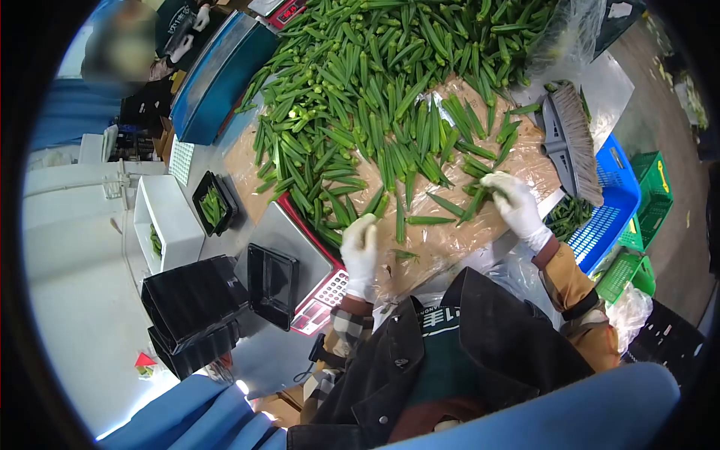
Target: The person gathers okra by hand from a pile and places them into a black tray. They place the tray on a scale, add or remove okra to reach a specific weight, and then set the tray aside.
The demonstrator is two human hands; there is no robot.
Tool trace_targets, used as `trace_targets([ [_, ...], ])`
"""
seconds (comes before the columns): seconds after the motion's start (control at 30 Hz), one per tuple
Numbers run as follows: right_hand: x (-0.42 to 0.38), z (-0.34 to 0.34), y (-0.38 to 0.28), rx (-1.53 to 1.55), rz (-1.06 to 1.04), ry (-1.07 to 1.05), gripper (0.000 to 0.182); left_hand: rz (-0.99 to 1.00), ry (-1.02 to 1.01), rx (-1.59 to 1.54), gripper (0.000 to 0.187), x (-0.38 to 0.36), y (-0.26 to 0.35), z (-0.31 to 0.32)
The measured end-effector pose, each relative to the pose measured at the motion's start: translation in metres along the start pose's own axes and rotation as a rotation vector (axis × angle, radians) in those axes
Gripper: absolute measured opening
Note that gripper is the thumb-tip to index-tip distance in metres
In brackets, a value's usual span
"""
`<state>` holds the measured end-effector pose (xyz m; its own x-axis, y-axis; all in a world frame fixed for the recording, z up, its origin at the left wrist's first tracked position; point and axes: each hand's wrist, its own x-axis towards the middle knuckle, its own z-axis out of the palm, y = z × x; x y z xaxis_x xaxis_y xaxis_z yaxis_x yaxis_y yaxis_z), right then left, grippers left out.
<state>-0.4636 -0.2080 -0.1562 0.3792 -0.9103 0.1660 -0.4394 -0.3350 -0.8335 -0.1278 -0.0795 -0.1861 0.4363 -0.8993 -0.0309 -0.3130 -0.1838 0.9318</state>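
Observation:
My left hand (360, 255), in a white glove, is at the near left edge of the okra pile. Its fingers are extended, the tips beside an okra pod (381, 205), and I see nothing held in them. My right hand (517, 208), also gloved in white, has its fingers closed on okra (474, 204) at the right side of the pile. Between my hands, a few loose okra pods (430, 220) lie on plastic-covered brown cardboard (420, 262). The large okra pile (375, 97) spreads beyond both hands.
A red-edged scale (319, 306) carries a black tray (272, 286). Left of it are stacked black trays (193, 300), a tray holding okra (214, 206) and a white bin (180, 225). On the right are a brush head (566, 142) and a blue crate (619, 195). Another person's gloved hand (181, 49) shows at upper left.

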Motion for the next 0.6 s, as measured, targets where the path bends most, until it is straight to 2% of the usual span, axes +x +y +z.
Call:
trace_targets([
  [0.03, -0.008, -0.001, 0.003, -0.085, 0.138, 0.117, 0.033, 0.048, 0.073, 0.145, 0.02, 0.007, 0.0, -0.003],
  [0.13, -0.022, 0.004, 0.039, 0.093, 0.394, 0.228, 0.03, 0.025, 0.057, -0.021, 0.022, 0.031, 0.02, 0.015],
  [0.2, -0.018, 0.007, 0.029, 0.005, 0.348, 0.236, 0.026, 0.066, -0.002, -0.024, 0.023, 0.044, 0.025, 0.041],
  [0.23, -0.012, 0.013, 0.02, 0.001, 0.324, 0.24, 0.026, 0.062, -0.022, 0.113, 0.023, 0.045, 0.045, 0.054],
  [0.27, -0.007, 0.018, 0.013, -0.002, 0.301, 0.245, 0.026, 0.11, 0.002, 0.043, 0.03, 0.055, 0.027, 0.072],
  [0.33, 0.003, 0.033, 0.006, 0.012, 0.242, 0.21, 0.025, 0.097, -0.108, 0.46, 0.04, 0.057, 0.015, 0.09],
  [0.4, 0.016, 0.053, 0.002, -0.032, 0.189, 0.173, 0.027, 0.306, -0.148, 0.893, 0.047, 0.055, 0.018, 0.1],
  [0.43, 0.026, 0.058, -0.01, -0.058, 0.216, 0.122, 0.028, 0.222, -0.209, 0.888, 0.043, 0.054, 0.026, 0.101],
  [0.53, 0.06, 0.079, -0.023, -0.176, 0.238, -0.021, 0.027, 0.135, -0.043, 0.316, 0.041, 0.046, 0.023, 0.084],
  [0.57, 0.073, 0.088, -0.029, -0.233, 0.232, -0.06, 0.026, 0.097, -0.061, 0.266, 0.039, 0.043, 0.04, 0.066],
  [0.6, 0.084, 0.096, -0.033, -0.291, 0.227, -0.099, 0.025, 0.123, -0.05, 0.068, 0.037, 0.044, 0.014, 0.053],
])
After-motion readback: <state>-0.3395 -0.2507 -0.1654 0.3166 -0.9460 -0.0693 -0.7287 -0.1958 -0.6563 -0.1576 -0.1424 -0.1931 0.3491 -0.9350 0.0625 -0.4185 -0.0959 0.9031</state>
